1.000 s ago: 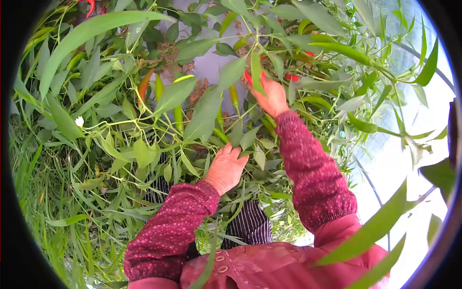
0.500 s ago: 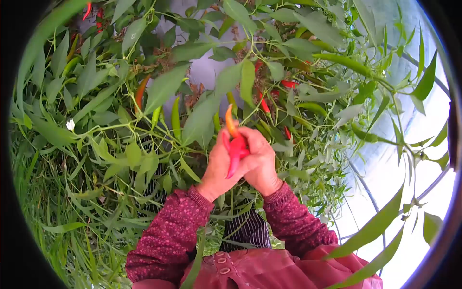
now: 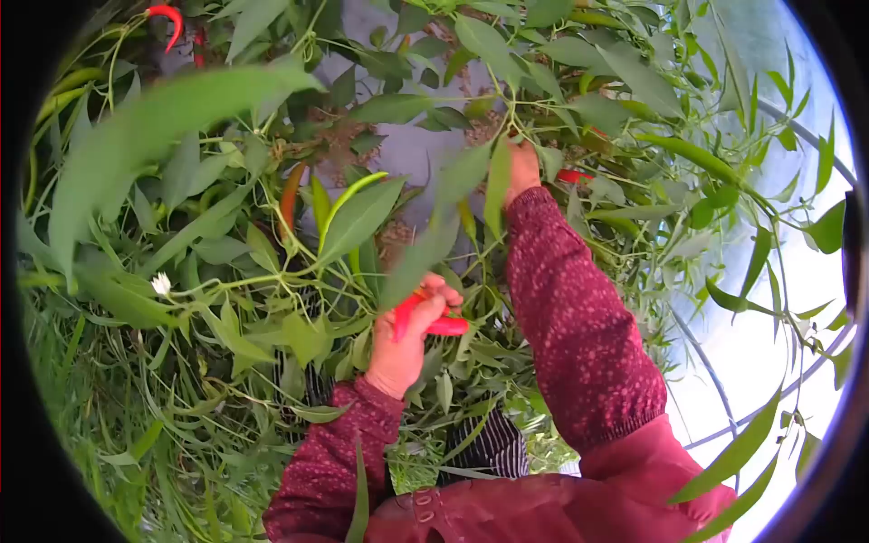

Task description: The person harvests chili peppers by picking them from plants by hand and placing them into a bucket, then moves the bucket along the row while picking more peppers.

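Note:
My left hand (image 3: pixel 398 355) is closed around red chili peppers (image 3: pixel 449 326), low in the middle of the head view; their smooth ends stick out past the thumb and to the right. A leaf partly covers its fingers. Farther up, my right hand (image 3: pixel 522 170) reaches in among the pepper plant's leaves (image 3: pixel 499 181), and its fingertips are hidden behind foliage. Just right of that hand hangs a red chili pepper (image 3: pixel 574 176).
Green peppers (image 3: pixel 692 156) hang at the right, and another red pepper (image 3: pixel 168 22) at the upper left. A large blurred leaf (image 3: pixel 154 136) is close to the camera. Grey ground sheeting (image 3: pixel 407 149) shows between plants. Translucent film (image 3: pixel 724 362) and tubing stand at the right.
My hands were together around the peppers, one of them orange-tipped. Now they are apart: the right has reached up and forward into the plant, while the left keeps red peppers, slightly lower.

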### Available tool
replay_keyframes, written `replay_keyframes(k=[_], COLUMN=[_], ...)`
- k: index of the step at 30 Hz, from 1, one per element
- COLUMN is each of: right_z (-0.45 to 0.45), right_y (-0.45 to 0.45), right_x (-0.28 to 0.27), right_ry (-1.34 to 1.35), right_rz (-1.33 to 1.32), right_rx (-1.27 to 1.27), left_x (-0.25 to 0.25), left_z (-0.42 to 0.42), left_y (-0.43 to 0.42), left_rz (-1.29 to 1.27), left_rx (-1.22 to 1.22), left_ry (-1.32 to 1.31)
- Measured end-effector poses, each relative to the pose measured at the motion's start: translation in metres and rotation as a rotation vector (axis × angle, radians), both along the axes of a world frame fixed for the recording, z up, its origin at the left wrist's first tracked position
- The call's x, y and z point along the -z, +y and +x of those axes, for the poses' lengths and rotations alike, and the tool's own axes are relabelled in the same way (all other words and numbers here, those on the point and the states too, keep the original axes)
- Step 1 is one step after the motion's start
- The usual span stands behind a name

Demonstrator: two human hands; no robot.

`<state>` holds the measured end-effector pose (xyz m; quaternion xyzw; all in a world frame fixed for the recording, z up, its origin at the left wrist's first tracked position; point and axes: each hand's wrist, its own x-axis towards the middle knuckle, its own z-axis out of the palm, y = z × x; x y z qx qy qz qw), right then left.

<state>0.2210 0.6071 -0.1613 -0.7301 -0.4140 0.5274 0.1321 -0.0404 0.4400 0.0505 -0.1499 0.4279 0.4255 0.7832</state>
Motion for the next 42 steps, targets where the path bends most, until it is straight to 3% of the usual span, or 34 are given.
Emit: replay_keyframes(k=[1,2,5,6,8,12,14,17,19,21,22,25,27,28,33,36,39,40,42], right_z=[0.013,-0.002,-0.042,-0.048,-0.057,-0.061,-0.045,-0.040,-0.054,-0.079,-0.083,-0.088,-0.098,-0.104,-0.104,-0.106,-0.100,-0.089,-0.040], right_y=[0.000,0.003,0.001,-0.003,-0.012,-0.019,-0.032,-0.056,-0.082,-0.098,-0.102,-0.108,-0.106,-0.101,-0.098,-0.089,-0.076,-0.061,-0.037], right_x=[0.024,0.018,-0.042,-0.062,-0.098,-0.161,-0.189,-0.222,-0.247,-0.275,-0.279,-0.262,-0.254,-0.251,-0.234,-0.240,-0.239,-0.249,-0.242], right_ry=[-0.263,-0.307,-0.102,-0.043,0.265,0.405,0.866,0.703,0.315,0.627,0.556,0.152,0.145,0.201,0.323,0.447,0.561,0.458,0.320], right_rz=[0.250,0.268,0.079,0.073,0.128,0.012,-0.330,-0.314,-0.339,-0.406,-0.496,-0.230,-0.060,0.017,-0.073,-0.273,-0.313,-0.447,-0.260], right_rx=[-0.417,-0.357,0.328,0.438,0.593,0.704,0.823,0.864,0.423,0.465,0.398,0.004,-0.104,-0.192,-0.216,-0.043,-0.157,-0.060,0.312], left_x=[0.003,0.008,0.012,0.014,0.009,0.004,0.005,0.009,0.006,0.003,0.004,0.002,0.009,0.008,0.012,0.012,0.007,0.005,0.002], left_z=[-0.002,-0.005,-0.005,-0.003,0.000,0.002,0.002,0.001,0.001,0.000,0.001,0.004,0.005,0.011,0.008,0.006,0.012,0.013,0.010], left_y=[0.002,0.005,0.013,0.014,0.023,0.031,0.030,0.032,0.035,0.033,0.030,0.041,0.037,0.034,0.035,0.034,0.034,0.036,0.039], left_rz=[0.054,0.056,0.008,0.007,0.015,0.043,0.050,0.052,0.088,0.095,0.068,0.113,0.108,0.087,0.177,0.091,0.095,0.034,-0.036], left_rx=[0.044,0.038,-0.024,-0.054,-0.041,-0.003,-0.025,-0.062,-0.056,-0.032,-0.011,0.032,0.313,0.266,0.144,0.337,0.372,0.255,0.112], left_ry=[0.024,0.022,-0.042,-0.039,-0.022,-0.004,-0.008,-0.016,-0.042,-0.051,-0.029,-0.069,-0.082,-0.047,0.037,0.070,0.115,0.074,0.034])
